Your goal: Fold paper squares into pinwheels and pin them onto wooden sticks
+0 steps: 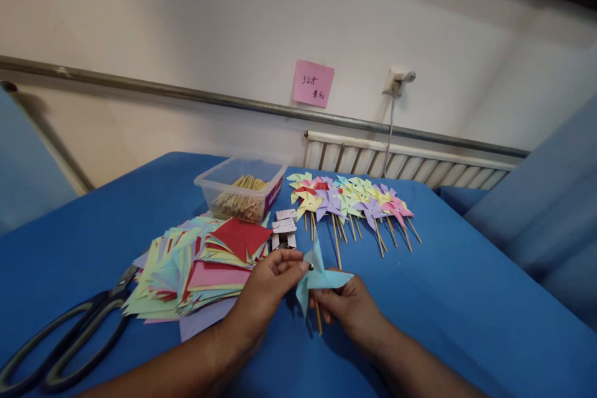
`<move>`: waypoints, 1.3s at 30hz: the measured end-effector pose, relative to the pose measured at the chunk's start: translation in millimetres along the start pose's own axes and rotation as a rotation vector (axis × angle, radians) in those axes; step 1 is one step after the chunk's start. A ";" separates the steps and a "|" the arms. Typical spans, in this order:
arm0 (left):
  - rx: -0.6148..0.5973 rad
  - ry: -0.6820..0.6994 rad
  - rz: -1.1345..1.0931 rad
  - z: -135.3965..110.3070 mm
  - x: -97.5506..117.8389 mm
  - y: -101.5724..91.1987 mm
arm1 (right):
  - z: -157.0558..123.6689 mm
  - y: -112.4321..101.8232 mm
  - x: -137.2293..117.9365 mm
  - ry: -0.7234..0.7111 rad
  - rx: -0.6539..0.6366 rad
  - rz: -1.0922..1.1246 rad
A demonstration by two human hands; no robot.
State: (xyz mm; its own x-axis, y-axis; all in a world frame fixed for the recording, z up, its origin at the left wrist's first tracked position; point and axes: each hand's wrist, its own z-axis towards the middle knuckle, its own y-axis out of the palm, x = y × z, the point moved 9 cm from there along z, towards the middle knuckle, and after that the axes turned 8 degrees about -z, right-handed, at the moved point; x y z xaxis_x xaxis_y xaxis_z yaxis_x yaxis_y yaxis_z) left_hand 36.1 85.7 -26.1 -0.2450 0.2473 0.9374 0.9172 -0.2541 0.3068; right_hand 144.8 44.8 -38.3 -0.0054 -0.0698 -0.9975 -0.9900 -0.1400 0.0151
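Observation:
A light-blue paper pinwheel (321,278) is held up between my two hands over the blue table. My left hand (275,275) is closed, its thumb and index finger pinching at the small metal pin (311,267) and the paper beside the pinwheel's centre. Behind the blades, my right hand (347,305) is closed around the upper part of the wooden stick (319,318), whose lower end shows beneath. Part of the right fingers is hidden by the paper. Beyond my left hand stand small white boxes (284,227), one of them open.
A stack of coloured paper squares (200,267) lies to the left, with large scissors (88,317) beside it. Behind stands a clear plastic box (212,189) of wooden sticks. Several finished pinwheels (331,202) lie at the far edge, near a radiator (364,152).

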 end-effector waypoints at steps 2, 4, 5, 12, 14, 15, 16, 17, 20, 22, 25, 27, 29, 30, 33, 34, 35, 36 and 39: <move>-0.018 -0.023 -0.009 -0.7 -3.9 2.0 | -1.1 2.6 -1.9 -0.011 -0.019 -0.002; -0.007 -0.042 -0.022 -2.1 -4.4 2.4 | -1.8 4.7 -4.1 -0.020 -0.037 -0.005; 0.007 -0.044 -0.034 -3.1 -2.9 2.4 | -2.0 5.1 -5.0 -0.025 -0.040 -0.005; -0.097 -0.070 -0.208 -14.8 7.5 23.8 | 0.1 1.7 -4.3 -0.045 -0.015 -0.011; -0.172 -0.112 -0.227 -18.4 3.6 32.2 | 0.5 2.8 -3.3 -0.045 -0.025 -0.031; -0.187 -0.123 -0.226 -19.4 1.6 33.7 | 0.5 3.8 -2.9 -0.042 -0.033 -0.042; -0.188 -0.127 -0.222 -19.7 -0.1 33.6 | 0.4 4.7 -2.5 -0.039 -0.039 -0.051; -0.183 -0.124 -0.217 -19.4 -1.5 32.7 | 0.2 5.5 -2.2 -0.034 -0.043 -0.058; -0.170 -0.114 -0.205 -17.1 -4.5 29.5 | -0.7 6.8 -1.4 -0.021 -0.047 -0.054; -0.158 -0.109 -0.189 -15.4 -5.6 27.1 | -1.5 8.2 -2.0 -0.028 -0.063 -0.035; -0.110 -0.095 -0.153 -13.9 -6.2 20.8 | -2.8 10.0 -3.5 -0.050 -0.081 -0.024; -0.096 -0.087 -0.125 -13.7 -6.4 18.1 | -2.9 11.0 -3.3 -0.051 -0.083 -0.027; -0.098 -0.088 -0.095 -13.2 -6.8 16.5 | -2.2 12.7 -2.7 -0.043 -0.088 -0.029; -0.092 -0.085 -0.081 -12.4 -6.3 15.0 | -1.6 14.2 -2.3 -0.038 -0.096 -0.030; -0.013 -0.041 -0.047 -7.7 -0.1 4.3 | 1.1 17.8 0.0 -0.015 -0.118 -0.019; 0.020 -0.016 -0.037 -5.9 3.1 0.0 | 2.1 17.6 1.8 -0.001 -0.111 -0.011; 0.039 0.004 -0.027 -4.1 6.0 -2.9 | 3.2 16.2 4.3 0.018 -0.091 -0.001; 0.053 0.023 -0.020 -2.5 8.7 -5.3 | 4.2 14.4 7.3 0.039 -0.069 0.002; 0.075 0.043 -0.019 0.9 11.9 -9.9 | 6.1 10.6 14.8 0.076 -0.022 -0.006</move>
State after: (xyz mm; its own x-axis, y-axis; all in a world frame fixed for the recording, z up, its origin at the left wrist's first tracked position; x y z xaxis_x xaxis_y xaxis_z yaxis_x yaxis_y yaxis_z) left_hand 24.4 91.9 -18.2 -0.2748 0.2105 0.9382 0.9327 -0.1787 0.3133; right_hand 133.4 48.3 -53.3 0.0118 -0.1434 -0.9896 -0.9868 -0.1617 0.0117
